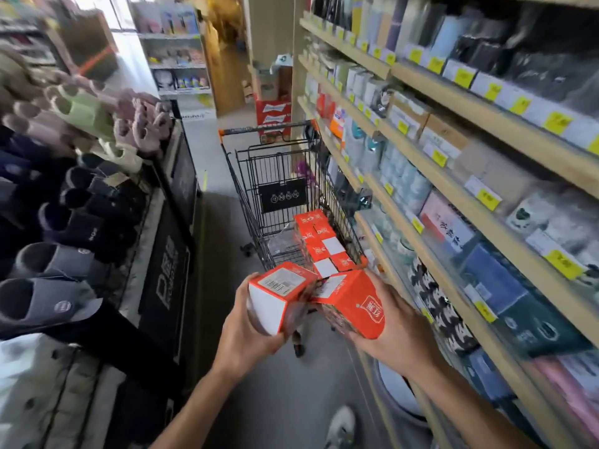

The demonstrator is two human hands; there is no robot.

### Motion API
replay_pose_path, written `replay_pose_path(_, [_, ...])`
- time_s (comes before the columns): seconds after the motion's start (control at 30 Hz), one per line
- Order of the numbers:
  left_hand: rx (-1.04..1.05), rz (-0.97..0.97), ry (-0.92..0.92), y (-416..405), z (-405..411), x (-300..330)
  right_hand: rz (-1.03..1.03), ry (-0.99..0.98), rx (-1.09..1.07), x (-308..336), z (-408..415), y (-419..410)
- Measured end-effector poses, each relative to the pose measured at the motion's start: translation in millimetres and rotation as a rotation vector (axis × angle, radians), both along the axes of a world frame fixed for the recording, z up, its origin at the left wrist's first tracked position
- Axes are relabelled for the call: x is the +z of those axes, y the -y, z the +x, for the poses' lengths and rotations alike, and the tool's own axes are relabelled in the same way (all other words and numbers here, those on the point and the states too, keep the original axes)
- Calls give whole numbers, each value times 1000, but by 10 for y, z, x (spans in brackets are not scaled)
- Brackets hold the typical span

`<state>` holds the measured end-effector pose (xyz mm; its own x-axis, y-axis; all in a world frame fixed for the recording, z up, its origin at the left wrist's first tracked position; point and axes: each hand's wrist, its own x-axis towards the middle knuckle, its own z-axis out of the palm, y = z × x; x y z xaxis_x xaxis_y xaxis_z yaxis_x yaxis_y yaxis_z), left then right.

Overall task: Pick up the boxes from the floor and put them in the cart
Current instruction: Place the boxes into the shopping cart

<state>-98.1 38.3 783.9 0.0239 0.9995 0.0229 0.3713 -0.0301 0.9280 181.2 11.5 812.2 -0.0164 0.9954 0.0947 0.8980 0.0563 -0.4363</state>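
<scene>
Two boxes ride toward the cart, one box gripped in your left hand, the other box gripped in your right hand, tipped to drop beside the stacked boxes along its right wall.

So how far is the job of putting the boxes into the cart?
Done: several orange boxes lie stacked in the cart. In hand: the left hand holds one box and the right hand another, both near the cart. Left: whether more boxes remain on the floor is out of view.
</scene>
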Motion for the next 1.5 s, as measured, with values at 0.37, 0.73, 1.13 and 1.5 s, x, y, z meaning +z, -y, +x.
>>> replay_pose_path(0.37, [275, -1, -51, -1372, 329, 139, 47, -116, 178, -125, 152, -2008])
replay_pose_path(0.73, [371, -41, -41, -2741, 564, -19, 2, -98, 207, -300, 256, -3607])
replay_pose_path(1.13, [268, -160, 92, -4528, 212, -659, -126, -25, 8, -707, -166, -4965])
replay_pose_path(1.5, [201, -337, 25, -6077, 11, -1415, -200, -35, -161, -1407, -560, -6131])
